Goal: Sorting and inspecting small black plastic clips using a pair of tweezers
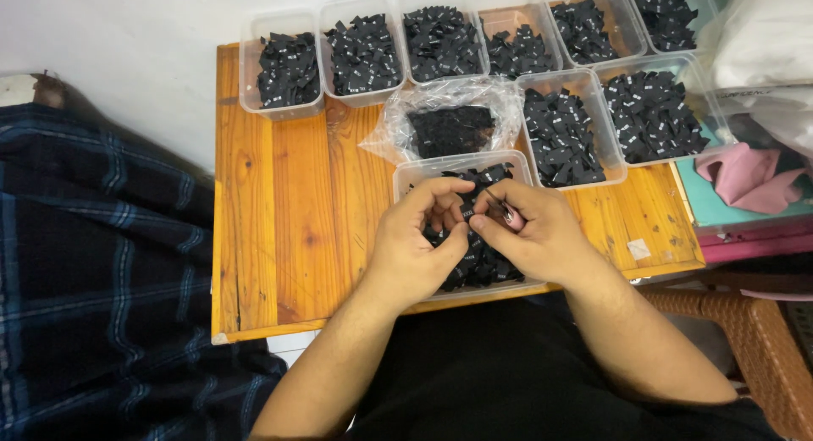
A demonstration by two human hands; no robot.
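My left hand and my right hand meet over a clear plastic tub full of small black fabric labels at the front of a wooden table. My left fingers pinch a black label between the two hands. My right hand grips small scissors, pink at the handle, with the blades pointing at that label.
Several clear tubs of black labels line the table's back edge, with two larger ones at the right. A clear plastic bag of labels lies behind the near tub. Dark plaid cloth lies to the left, pink fabric and a wicker chair to the right.
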